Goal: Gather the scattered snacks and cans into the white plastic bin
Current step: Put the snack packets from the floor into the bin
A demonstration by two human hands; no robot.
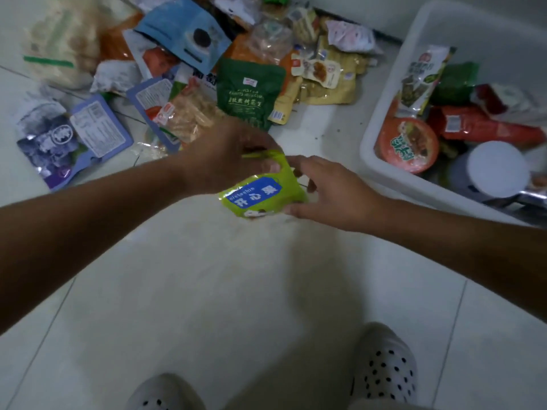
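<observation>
Fingers of both hands grip a lime-green pouch, centre frame.
Its top edge is held by the left hand, its 3 o'clock side by the right hand; blue label. The white bin is near at 2 o'clock, the snack pile at 11, bare floor at 6.

Left arm: bare, reaching in from the left edge.
Left hand: back upward, fingers curled over the top edge of a lime-green plastic snack packet with a blue label.
Right arm: bare, reaching in from the right edge.
Right hand: thumb and fingers pinching the packet's right side.
</observation>
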